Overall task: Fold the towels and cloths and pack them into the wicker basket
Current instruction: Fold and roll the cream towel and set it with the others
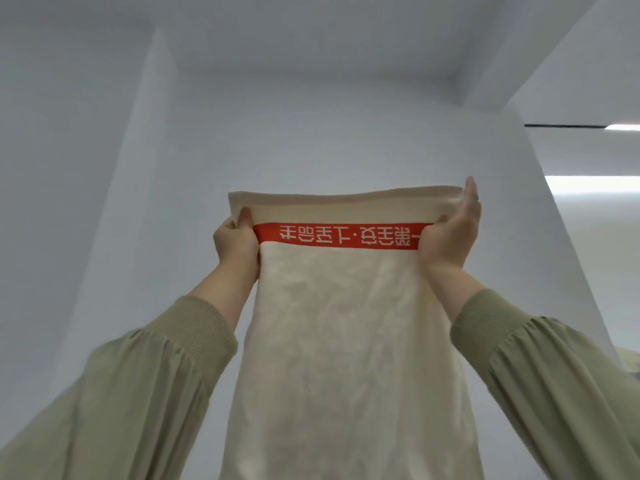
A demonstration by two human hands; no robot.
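A cream towel (343, 341) with a red band of white characters near its top edge hangs straight down in front of me, held high. My left hand (237, 242) grips its upper left corner, thumb over the cloth. My right hand (450, 230) pinches the upper right corner, fingers pointing up behind the hem. The towel's lower end runs out of the bottom of the view. The wicker basket is out of sight.
White walls and a ceiling recess (311, 81) fill the view behind the towel. A bright ceiling light strip (595, 185) shows at the right. Both my arms wear olive-green sleeves (145, 393).
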